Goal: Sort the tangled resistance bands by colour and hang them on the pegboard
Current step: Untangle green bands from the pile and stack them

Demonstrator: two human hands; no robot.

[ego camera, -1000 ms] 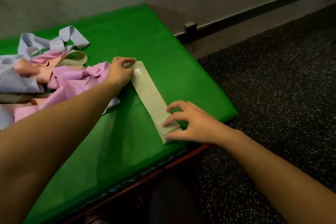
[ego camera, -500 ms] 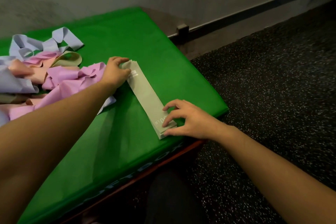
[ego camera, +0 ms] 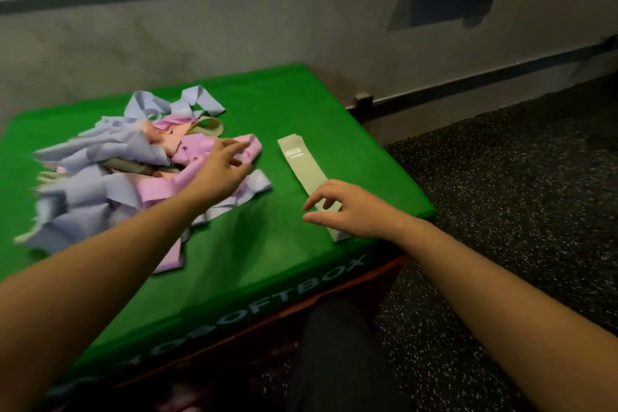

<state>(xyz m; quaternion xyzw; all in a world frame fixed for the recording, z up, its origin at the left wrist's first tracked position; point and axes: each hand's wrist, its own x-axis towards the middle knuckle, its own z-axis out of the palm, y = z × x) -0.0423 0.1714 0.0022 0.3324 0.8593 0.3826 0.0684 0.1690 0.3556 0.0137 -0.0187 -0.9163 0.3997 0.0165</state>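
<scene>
arms [ego camera: 100,278]: bare, no sleeves | hands [ego camera: 354,211]: no rings | leg [ego camera: 334,361]: dark trousers, probably

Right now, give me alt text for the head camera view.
A left hand reaches over a tangled pile of bands on a green soft box, while the right hand hovers open over the near end of a flat sage-green band lying apart.

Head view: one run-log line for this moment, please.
stage: sorting | left hand: open, over tangled pile | right hand: open, over flattened green band | pegboard: not in view
</scene>
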